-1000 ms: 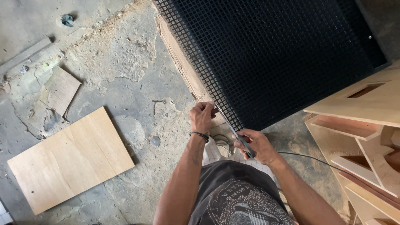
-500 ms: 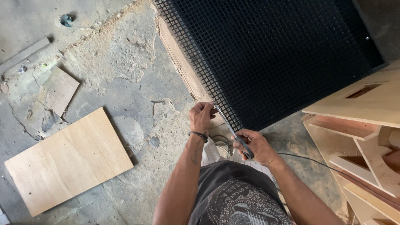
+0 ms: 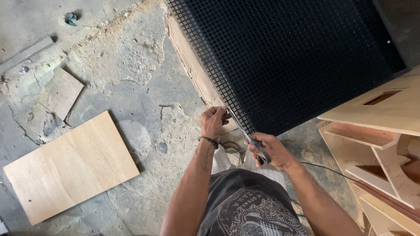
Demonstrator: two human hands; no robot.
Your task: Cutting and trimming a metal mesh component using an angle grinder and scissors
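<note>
On cracked concrete floor [image 3: 131,57], both hands clamped: left [image 3: 214,122] on black mesh grille [image 3: 288,57], right [image 3: 269,150] on screwdriver [image 3: 245,133].

Black square-grid mesh [image 3: 297,57], pale tan plywood board [image 3: 65,166], mottled grey floor [image 3: 131,65].

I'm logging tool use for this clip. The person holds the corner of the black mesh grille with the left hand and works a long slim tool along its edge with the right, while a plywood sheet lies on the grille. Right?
Not quite. In the head view the plywood sheet lies on the concrete floor, left of the grille and apart from it. The left hand at the black mesh grille corner and the right hand with the long slim tool are right.
</note>
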